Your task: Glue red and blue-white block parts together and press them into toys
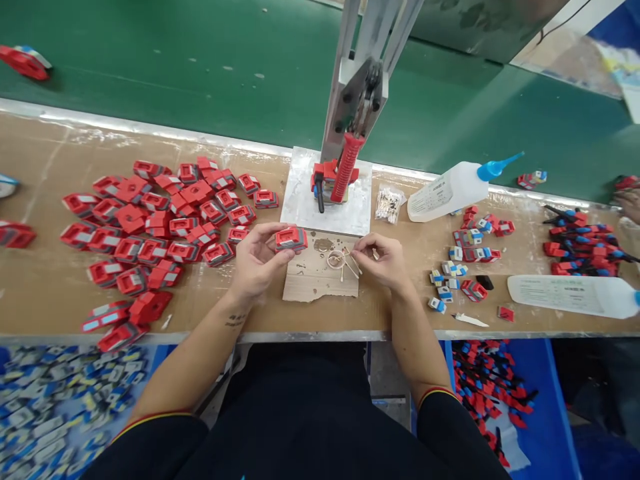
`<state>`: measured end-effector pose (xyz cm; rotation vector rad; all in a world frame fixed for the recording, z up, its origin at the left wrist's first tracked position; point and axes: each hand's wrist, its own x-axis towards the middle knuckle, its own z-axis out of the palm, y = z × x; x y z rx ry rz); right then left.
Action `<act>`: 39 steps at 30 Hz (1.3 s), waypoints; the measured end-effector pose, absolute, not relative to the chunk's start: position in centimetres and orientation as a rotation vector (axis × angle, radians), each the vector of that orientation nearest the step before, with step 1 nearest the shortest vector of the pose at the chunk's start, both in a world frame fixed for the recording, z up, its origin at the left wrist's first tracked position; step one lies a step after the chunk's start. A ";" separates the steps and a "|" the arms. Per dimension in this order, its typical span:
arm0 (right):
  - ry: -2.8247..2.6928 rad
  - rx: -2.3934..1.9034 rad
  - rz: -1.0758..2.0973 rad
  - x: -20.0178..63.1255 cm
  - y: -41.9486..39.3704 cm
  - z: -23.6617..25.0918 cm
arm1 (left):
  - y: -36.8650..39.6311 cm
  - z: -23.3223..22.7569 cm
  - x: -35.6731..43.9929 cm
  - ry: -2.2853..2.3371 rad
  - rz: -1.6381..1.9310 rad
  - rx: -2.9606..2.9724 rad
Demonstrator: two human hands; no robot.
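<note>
My left hand [256,265] grips a red plastic toy part [290,238] with a grey edge, thumb and fingers on its sides. My right hand [384,261] pinches a thin cotton swab [346,254], which reaches over a small round cup [335,265]. Whether the swab's tip touches the inside of the cup, I cannot tell. The cup sits on a stained piece of cardboard [300,285], with more swabs lying beside it. Behind the cardboard stands a hand press with a red handle [347,170] on a pale metal plate [295,200].
Many red parts [150,250] are heaped at left. Near the press lie bagged cotton swabs [389,204] and a white bottle with blue nozzle [447,192]. Small blue-white pieces [445,293], a blade [471,321] and another bottle [570,295] lie at right. Another person's hand [629,202] shows far right.
</note>
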<state>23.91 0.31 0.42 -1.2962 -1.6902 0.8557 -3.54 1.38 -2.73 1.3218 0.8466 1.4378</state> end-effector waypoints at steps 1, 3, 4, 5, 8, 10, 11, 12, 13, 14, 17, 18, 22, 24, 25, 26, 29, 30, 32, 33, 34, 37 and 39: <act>-1.674 -1.300 0.863 24.0 0.3 0.4 | 1.3 -2.7 -3.5 0.880 1.431 1.345; -1.624 -1.278 0.866 24.1 0.2 0.6 | 1.1 -2.5 -3.2 0.928 1.410 1.385; -1.588 -1.247 0.859 24.1 0.1 0.8 | 1.0 -2.4 -3.1 0.934 1.397 1.393; -1.549 -1.205 0.843 24.1 0.0 1.1 | 0.9 -2.4 -3.0 0.930 1.385 1.394; -1.445 -1.068 0.760 23.6 -0.2 2.1 | 0.5 -2.2 -2.4 0.918 1.394 1.438; -1.400 -1.025 0.703 22.7 -0.3 2.8 | 0.3 -2.0 -2.1 0.931 1.414 1.515; -1.387 -1.023 0.688 22.2 -0.3 3.0 | 0.2 -1.9 -2.0 0.933 1.416 1.548; -1.378 -1.027 0.684 21.7 -0.3 3.1 | 0.1 -1.8 -1.9 0.930 1.413 1.570; -1.372 -1.031 0.689 21.2 -0.3 3.1 | 0.0 -1.6 -1.8 0.924 1.405 1.580; -1.369 -1.032 0.704 20.7 -0.3 3.0 | -0.1 -1.5 -1.8 0.916 1.395 1.586; -1.365 -1.020 0.764 19.6 -0.4 2.6 | -0.4 -1.1 -1.6 0.907 1.357 1.599; -1.364 -1.012 0.777 19.3 -0.4 2.4 | -0.5 -1.0 -1.5 0.903 1.347 1.603; -1.342 -0.939 0.814 18.8 -0.5 2.2 | -0.7 -1.0 -1.3 0.875 1.340 1.612; -1.334 -0.895 0.835 18.6 -0.5 2.2 | -0.8 -1.1 -1.2 0.867 1.343 1.616; -1.333 -0.876 0.841 18.6 -0.4 2.2 | -0.8 -1.1 -1.2 0.864 1.344 1.619; -1.331 -0.861 0.844 18.6 -0.4 2.2 | -0.8 -1.2 -1.2 0.862 1.348 1.623; -1.326 -0.835 0.850 18.5 -0.3 2.1 | -0.8 -1.2 -1.2 0.851 1.358 1.630; -1.326 -0.838 0.852 18.6 -0.3 2.1 | -0.8 -1.1 -1.2 0.845 1.357 1.629; -1.336 -0.844 0.849 18.6 -0.3 2.1 | -0.8 -1.1 -1.2 0.837 1.354 1.629; -1.344 -0.847 0.841 18.6 -0.3 2.1 | -0.8 -1.1 -1.2 0.836 1.354 1.630; -1.352 -0.852 0.831 18.7 -0.3 2.1 | -0.8 -1.1 -1.2 0.834 1.357 1.631; -1.376 -0.899 0.780 18.8 -0.3 2.2 | -0.7 -1.1 -1.2 0.836 1.375 1.642; -1.388 -0.937 0.741 19.0 -0.3 2.2 | -0.6 -1.1 -1.2 0.845 1.384 1.654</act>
